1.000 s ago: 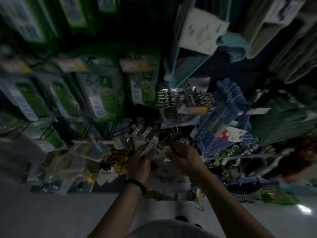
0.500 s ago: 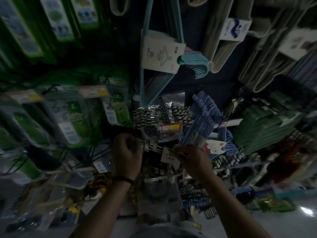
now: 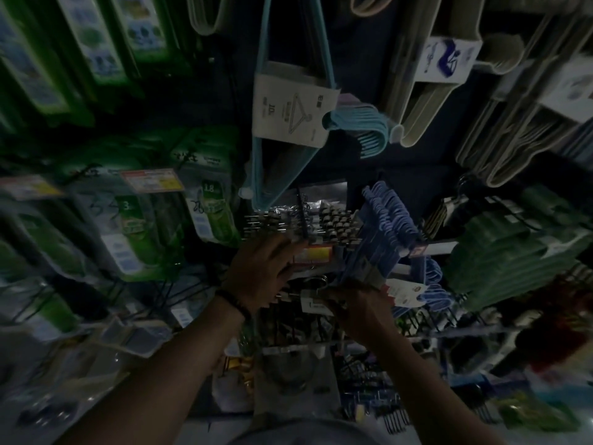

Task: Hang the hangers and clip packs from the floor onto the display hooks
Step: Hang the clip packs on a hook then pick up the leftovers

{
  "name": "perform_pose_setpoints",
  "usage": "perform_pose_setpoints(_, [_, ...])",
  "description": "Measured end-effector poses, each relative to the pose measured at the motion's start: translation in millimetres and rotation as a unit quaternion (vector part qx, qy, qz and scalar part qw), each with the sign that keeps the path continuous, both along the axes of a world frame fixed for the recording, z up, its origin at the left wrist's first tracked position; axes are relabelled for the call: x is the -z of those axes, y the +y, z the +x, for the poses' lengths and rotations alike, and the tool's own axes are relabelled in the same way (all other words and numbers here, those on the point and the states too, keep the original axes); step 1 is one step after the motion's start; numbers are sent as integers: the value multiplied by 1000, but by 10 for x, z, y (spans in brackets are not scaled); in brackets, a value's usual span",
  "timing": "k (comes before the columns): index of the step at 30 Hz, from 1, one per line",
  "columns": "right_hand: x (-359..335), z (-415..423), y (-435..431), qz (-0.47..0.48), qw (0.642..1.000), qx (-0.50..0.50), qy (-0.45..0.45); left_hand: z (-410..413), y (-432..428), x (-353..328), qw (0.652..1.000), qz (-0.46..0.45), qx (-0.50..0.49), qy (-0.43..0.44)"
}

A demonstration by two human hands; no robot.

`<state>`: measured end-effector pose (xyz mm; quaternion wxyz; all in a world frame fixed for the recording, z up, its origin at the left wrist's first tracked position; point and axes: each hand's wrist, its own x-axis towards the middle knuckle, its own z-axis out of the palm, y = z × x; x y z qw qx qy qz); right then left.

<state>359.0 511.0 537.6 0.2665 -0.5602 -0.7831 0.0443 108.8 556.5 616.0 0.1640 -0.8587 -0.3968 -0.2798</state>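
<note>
Both hands are raised at the dim display wall. My left hand point(image 3: 261, 274), with a dark band on the wrist, has its fingers spread against a row of hanging metal clip packs point(image 3: 301, 220) near a yellow price tag point(image 3: 313, 254). My right hand point(image 3: 356, 305) grips a metal clip hanger bundle point(image 3: 309, 295) with a white label and a wire hook on top, just under that row. A bundle of blue hangers point(image 3: 385, 226) hangs right beside it. The display hook itself is hidden behind the packs.
Green packaged goods point(image 3: 134, 232) fill the wall to the left. A teal hanger set point(image 3: 288, 107) hangs above, beige hangers point(image 3: 455, 85) upper right, green hangers point(image 3: 500, 255) at right. More packs and hangers point(image 3: 378, 399) lie low by the pale floor.
Both hands rose from near the floor pile to the row of clip packs. The left hand opened and reached onto the hanging packs while the right kept hold of the clip hanger bundle.
</note>
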Motion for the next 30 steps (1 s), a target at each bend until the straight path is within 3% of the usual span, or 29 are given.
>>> perform_pose_setpoints(4, [-66, 27, 215, 47, 997, -44, -37, -38, 44, -204, 998, 8, 42, -52])
perform_pose_setpoints(8, [-208, -20, 461, 121, 985, -83, -87, 19, 128, -478, 977, -169, 28, -127])
perform_pose_setpoints(11, [-248, -19, 646, 106, 984, -106, -92, 23, 130, -587, 961, -236, 6, -146])
perform_pose_setpoints(18, [-369, 38, 826, 180, 974, -106, -85, 60, 67, -714, 955, -259, -28, -143])
perform_pose_setpoints(26, [-476, -57, 1054, 162, 978, -54, -121, 41, 36, -652, 945, -278, -22, -168])
perform_pose_setpoints(30, [-351, -83, 1173, 83, 993, -27, -79, 16, 24, -578, 944, -277, -13, -177])
